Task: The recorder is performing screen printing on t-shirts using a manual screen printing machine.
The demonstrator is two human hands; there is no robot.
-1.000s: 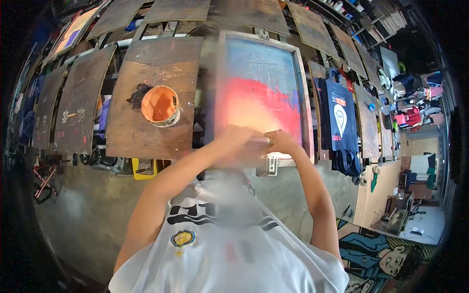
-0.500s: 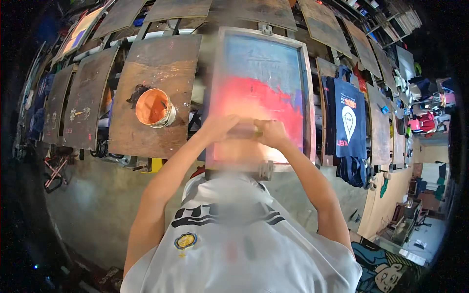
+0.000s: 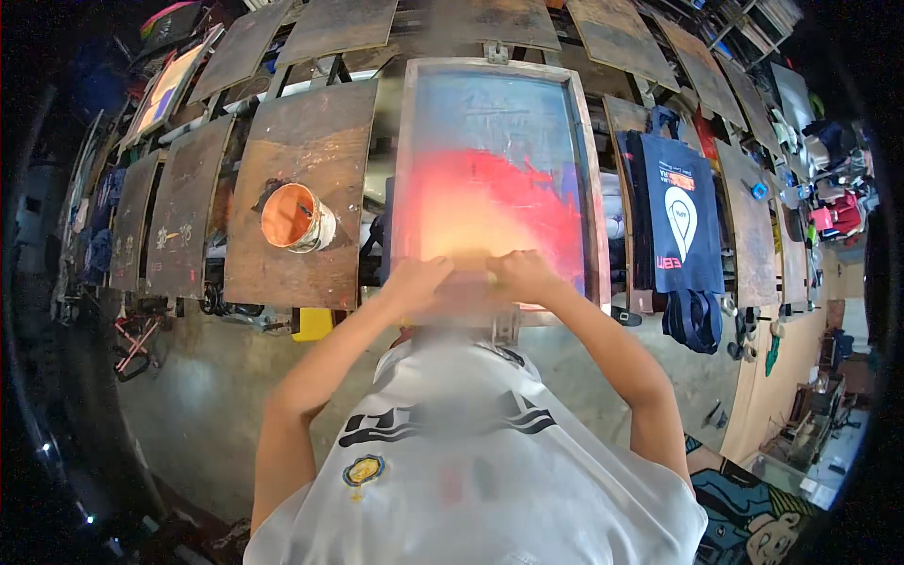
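Note:
Both my hands are closed on a squeegee (image 3: 472,265), a short brownish bar partly lost in a blurred band down the middle of the view. My left hand (image 3: 421,281) wraps its left end, and my right hand (image 3: 524,276) grips the right end. The bar rests low inside a wood-rimmed printing screen (image 3: 588,179), near its edge closest to me. Red to orange ink (image 3: 480,188) spreads over the mesh beyond my hands, with bluish mesh (image 3: 499,108) at the far part. What lies under the screen is hidden.
Left of the screen, a paint-smeared bucket (image 3: 322,229) with orange inside stands on a stained wooden board (image 3: 273,278). To the right, dark blue tote bags (image 3: 692,226) with white and red print lie over another board. Metal hinge clamps (image 3: 496,53) meet the screen's far edge.
My hands have drawn the squeegee toward me, down to the near end of the screen. More orange ink now shows on the mesh beyond them. The whole view has shifted slightly.

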